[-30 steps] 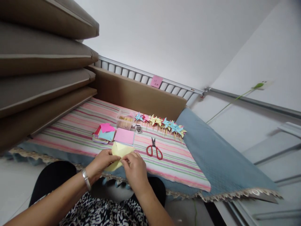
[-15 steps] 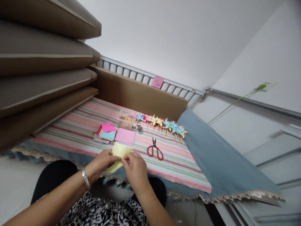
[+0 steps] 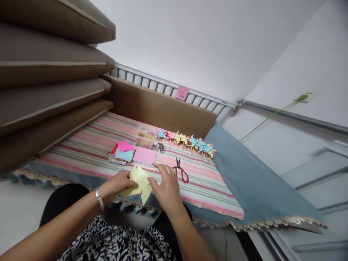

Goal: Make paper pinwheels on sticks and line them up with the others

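A pale yellow paper pinwheel (image 3: pixel 143 179), its blades folded in toward the middle, is held over the table's near edge. My left hand (image 3: pixel 119 184) pinches it from the left, thumb on top. On the other side, my right hand (image 3: pixel 166 188) has its fingers spread, with the thumb at the pinwheel's right edge; whether it touches the paper I cannot tell. Red-handled scissors (image 3: pixel 185 176) lie just beyond the right hand, partly covered by it. Behind the pinwheel are a stack of pink paper squares (image 3: pixel 144 155) and a pile of mixed coloured paper (image 3: pixel 125 155).
A clear plastic box (image 3: pixel 145 140) of small wooden sticks stands farther back, beside small dark-and-silver items (image 3: pixel 161 147). Several finished pinwheels on sticks (image 3: pixel 194 142) line the back right. Stacked brown cushions (image 3: pixel 57 76) rise at the left, on a striped cloth (image 3: pixel 206 194).
My right hand has parted from its pinch and moved right, fingers spreading. The yellow paper now shows opened pinwheel blades, while my left hand keeps hold.
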The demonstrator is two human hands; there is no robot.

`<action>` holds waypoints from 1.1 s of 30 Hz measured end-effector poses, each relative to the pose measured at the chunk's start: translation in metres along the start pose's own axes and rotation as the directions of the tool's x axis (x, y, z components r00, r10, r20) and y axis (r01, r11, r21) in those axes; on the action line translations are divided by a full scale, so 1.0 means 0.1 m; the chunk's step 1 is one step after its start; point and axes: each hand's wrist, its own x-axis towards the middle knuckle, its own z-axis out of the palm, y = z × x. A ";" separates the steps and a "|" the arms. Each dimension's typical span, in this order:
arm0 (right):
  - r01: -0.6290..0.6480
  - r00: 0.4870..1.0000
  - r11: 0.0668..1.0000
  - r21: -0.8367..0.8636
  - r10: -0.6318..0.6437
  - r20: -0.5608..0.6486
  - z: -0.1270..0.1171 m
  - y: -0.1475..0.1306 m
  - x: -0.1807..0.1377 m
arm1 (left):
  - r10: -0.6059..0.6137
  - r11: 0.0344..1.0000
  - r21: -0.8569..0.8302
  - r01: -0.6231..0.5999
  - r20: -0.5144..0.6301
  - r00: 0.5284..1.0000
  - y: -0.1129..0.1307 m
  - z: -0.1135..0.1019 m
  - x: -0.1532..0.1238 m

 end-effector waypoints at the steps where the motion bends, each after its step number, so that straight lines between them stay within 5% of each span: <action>1: -0.034 0.998 0.998 0.046 0.032 0.056 -0.02 0.03 0.02 | -0.007 1.000 0.014 0.006 0.020 1.000 0.01 0.01 -0.01; 5: -0.278 0.904 0.917 0.288 0.148 0.402 0.09 0.17 0.07 | -0.014 0.999 0.051 0.009 0.087 0.996 0.07 0.09 -0.04; 7: -0.347 0.874 0.861 0.373 0.152 0.462 0.19 0.23 0.06 | -0.003 0.998 0.059 -0.003 0.100 0.995 0.07 0.11 -0.04; 17: -0.447 0.884 0.735 0.509 0.275 0.378 0.33 0.40 0.05 | 0.123 0.992 0.024 -0.124 0.054 0.991 0.10 0.09 0.06; 21: -0.467 0.883 0.655 0.594 0.374 0.282 0.40 0.44 0.04 | 0.102 0.986 -0.124 -0.115 -0.105 0.989 0.05 0.10 -0.04; 26: -0.441 0.881 0.591 0.676 0.431 0.197 0.51 0.34 0.00 | 0.133 0.913 -0.388 -0.123 -0.002 0.991 -0.15 0.26 -0.08; 33: -0.417 0.884 0.523 0.744 0.424 0.198 0.50 0.14 -0.05 | 0.132 0.849 -0.502 -0.163 -0.098 0.986 -0.17 0.31 -0.05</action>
